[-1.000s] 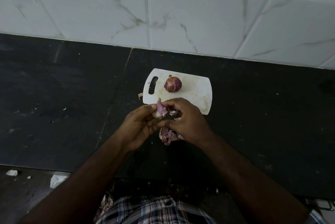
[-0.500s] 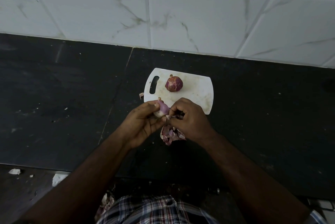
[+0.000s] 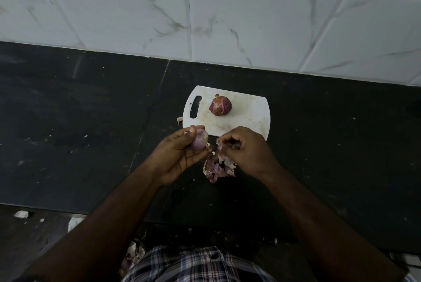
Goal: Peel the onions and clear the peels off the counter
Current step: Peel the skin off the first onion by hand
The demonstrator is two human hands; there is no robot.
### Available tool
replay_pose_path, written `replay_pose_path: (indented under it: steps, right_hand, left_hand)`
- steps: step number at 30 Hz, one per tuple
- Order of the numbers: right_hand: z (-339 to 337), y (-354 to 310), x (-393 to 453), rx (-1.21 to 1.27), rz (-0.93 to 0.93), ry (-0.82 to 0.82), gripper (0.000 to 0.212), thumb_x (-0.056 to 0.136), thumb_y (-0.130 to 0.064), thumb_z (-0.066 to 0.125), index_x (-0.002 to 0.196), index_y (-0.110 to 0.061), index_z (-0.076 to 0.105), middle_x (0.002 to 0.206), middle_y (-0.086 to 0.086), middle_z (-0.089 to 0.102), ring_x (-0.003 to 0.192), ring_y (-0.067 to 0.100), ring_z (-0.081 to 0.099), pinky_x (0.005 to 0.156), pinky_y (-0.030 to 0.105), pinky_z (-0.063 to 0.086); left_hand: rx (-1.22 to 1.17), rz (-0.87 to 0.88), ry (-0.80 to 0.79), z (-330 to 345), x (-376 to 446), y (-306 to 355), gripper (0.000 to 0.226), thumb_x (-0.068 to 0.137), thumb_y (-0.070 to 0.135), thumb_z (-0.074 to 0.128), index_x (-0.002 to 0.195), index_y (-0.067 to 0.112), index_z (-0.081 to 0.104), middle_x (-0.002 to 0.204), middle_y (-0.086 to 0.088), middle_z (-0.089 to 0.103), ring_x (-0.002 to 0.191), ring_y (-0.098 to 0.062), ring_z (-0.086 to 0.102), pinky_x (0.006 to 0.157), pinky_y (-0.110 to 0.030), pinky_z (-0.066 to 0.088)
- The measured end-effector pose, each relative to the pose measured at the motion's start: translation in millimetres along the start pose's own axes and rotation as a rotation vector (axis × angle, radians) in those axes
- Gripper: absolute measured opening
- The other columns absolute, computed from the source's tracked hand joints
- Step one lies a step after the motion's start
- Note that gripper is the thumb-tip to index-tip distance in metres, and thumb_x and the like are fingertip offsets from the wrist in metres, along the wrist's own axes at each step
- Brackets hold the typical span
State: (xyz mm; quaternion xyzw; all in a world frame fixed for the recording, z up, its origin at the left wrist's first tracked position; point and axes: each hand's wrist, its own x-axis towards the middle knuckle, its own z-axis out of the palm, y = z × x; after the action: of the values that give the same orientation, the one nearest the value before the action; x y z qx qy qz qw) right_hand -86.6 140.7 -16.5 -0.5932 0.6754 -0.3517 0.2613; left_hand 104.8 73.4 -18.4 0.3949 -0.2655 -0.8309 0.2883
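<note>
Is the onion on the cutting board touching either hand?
Apart. The head view shows bare white cutting board between the unpeeled onion and both the left hand and right hand.

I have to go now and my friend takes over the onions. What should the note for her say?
Left hand: holds the nearly peeled onion.
Right hand: pinches a torn-off bit of peel.
Peel pile: on the black counter, under the hands; one scrap lies left of the cutting board.
Second onion: on the board, skin still on.
Left: finish this onion, peel the second, clear all peels.
</note>
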Motion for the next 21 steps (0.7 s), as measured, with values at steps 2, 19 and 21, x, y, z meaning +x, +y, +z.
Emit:
replay_pose_path:
  steps: [2,19,21]
  right_hand:
    - [-1,-2,-1,-0.027,0.004,-0.032,0.035,0.078,-0.026,0.082,0.111,-0.022,0.073,0.109,-0.009,0.067,0.104,0.005,0.061,0.089,0.021,0.048]
    - [13,-20,-2,0.082,-0.146,-0.014,0.033,0.068,-0.022,0.087,0.09,-0.02,0.062,0.096,-0.005,0.054,0.088,0.01,0.058,0.075,0.039,0.057]
    - [12,-20,-3,0.086,-0.13,-0.026,0.032,0.067,-0.024,0.087,0.087,-0.02,0.062,0.094,-0.005,0.054,0.087,0.01,0.058,0.074,0.04,0.057]
  left_hand:
    - [0.014,-0.012,0.013,1,0,0,0.039,0.098,0.03,0.055,0.124,0.003,0.065,0.115,-0.02,0.071,0.098,-0.029,0.072,0.08,-0.035,0.063]
    - [0.363,0.083,0.0,8,-7,0,0.046,0.087,0.037,0.066,0.115,0.001,0.065,0.099,-0.014,0.076,0.08,-0.021,0.073,0.07,-0.033,0.062]
    - [0.39,0.095,0.015,10,-9,0,0.049,0.083,0.038,0.068,0.112,-0.001,0.065,0.098,-0.015,0.076,0.08,-0.022,0.074,0.069,-0.034,0.062]
